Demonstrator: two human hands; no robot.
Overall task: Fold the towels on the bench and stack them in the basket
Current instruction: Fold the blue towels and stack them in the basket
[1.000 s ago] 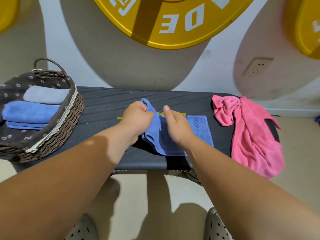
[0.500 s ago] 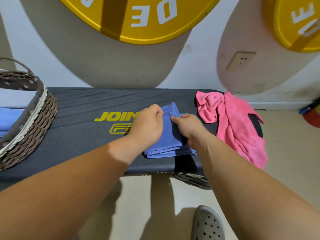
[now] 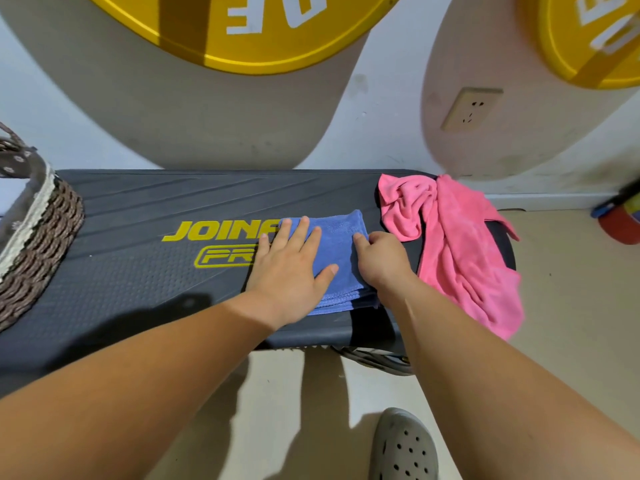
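Blue towel lies folded into a small square on the dark bench, right of the yellow lettering and close to the front edge. The bench runs along a pale wall with a socket and big yellow discs above. At the left end, only the woven rim of the basket shows, and I can't see inside it. At the right end a pink towel lies crumpled, just beside the blue one and spilling over the bench's end. Below, a beige floor and one grey perforated shoe.

What's new since half a second ago? The left hand was balled up then, pinching the cloth from above; now it's gone flat. The towel, partly lifted in that pinch before, now sits flush on the bench, layered edges showing at the front.

Now the fingers. Left hand: palm down, four fingers straight and slightly spread, thumb out to the side, pressing on the towel's left half, with the outer fingers over the lettering. Right hand: fingers curled under at the towel's right edge, thumb laid on top of the cloth, gripping that edge.
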